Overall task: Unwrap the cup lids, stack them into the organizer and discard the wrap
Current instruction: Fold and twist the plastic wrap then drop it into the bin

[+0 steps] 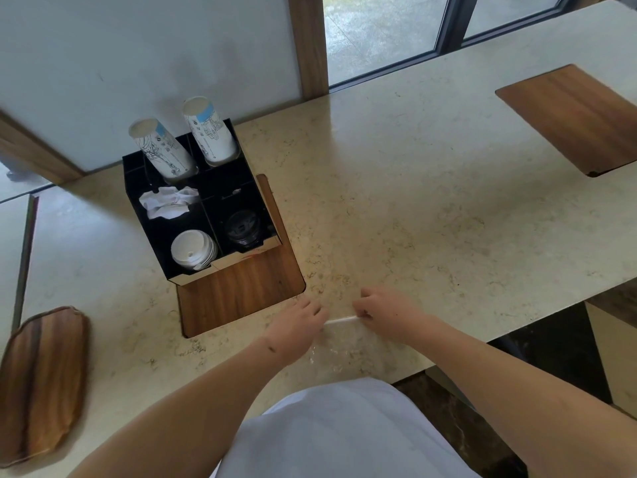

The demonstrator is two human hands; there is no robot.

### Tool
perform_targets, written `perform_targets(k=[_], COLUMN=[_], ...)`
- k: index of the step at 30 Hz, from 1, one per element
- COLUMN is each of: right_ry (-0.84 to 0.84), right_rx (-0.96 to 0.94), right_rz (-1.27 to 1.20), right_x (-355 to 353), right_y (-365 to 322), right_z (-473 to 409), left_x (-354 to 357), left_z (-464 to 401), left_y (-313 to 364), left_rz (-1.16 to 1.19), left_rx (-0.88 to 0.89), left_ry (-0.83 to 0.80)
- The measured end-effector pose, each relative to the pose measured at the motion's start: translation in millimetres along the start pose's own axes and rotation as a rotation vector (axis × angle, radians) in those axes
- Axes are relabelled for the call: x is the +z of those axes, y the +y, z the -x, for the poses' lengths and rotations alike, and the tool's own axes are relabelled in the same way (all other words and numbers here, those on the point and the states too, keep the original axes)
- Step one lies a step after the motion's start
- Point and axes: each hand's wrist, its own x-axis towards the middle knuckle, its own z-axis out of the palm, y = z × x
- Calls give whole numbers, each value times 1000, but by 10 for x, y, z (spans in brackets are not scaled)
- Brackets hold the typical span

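A clear plastic wrap [339, 343] lies flat on the beige counter near its front edge. My left hand [298, 322] and my right hand [386, 313] each pinch one end of its far edge, which is rolled into a thin white strip. The black organizer [162, 243] stands to the far left. Its front left compartment holds a stack of white lids [193, 251]. Beside them, the front right compartment holds black lids [243, 229].
Two stacks of paper cups [165, 151] lean in the organizer's back compartments, with crumpled white paper [169, 201] in the middle left one. A wooden inset panel [241, 291] lies under the organizer, another wooden inset panel [572, 119] at far right. A wooden tray [41, 381] sits at left.
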Motion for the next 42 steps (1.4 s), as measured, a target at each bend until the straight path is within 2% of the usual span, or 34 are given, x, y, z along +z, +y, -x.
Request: perform_targets(k=[8, 12, 15, 22, 27, 30, 36, 42], right_ry=[156, 207, 177, 76, 31, 19, -63, -72], right_rx=[-130, -92, -33, 24, 38, 61, 147, 127], right_rz=[119, 108, 63, -23, -61, -61, -129, -128], right_x=[200, 228, 186, 98, 51, 44, 36, 101], right_y=[54, 41, -24, -65, -76, -86, -91, -73], right_z=[303, 341, 215, 60, 81, 64, 2, 48], left_x=[75, 64, 43, -21, -31, -55, -74, -10], left_z=[188, 252, 171, -1, -57, -95, -126, 19], left_y=[-24, -41, 15, 64, 83, 103, 102, 86], left_rz=[-72, 80, 162, 256, 301, 316, 295, 286], left_rx=[94, -16, -171, -283, -373, -373, -328, -238], left_ry=[106, 119, 17, -53, -34, -32, -129, -89])
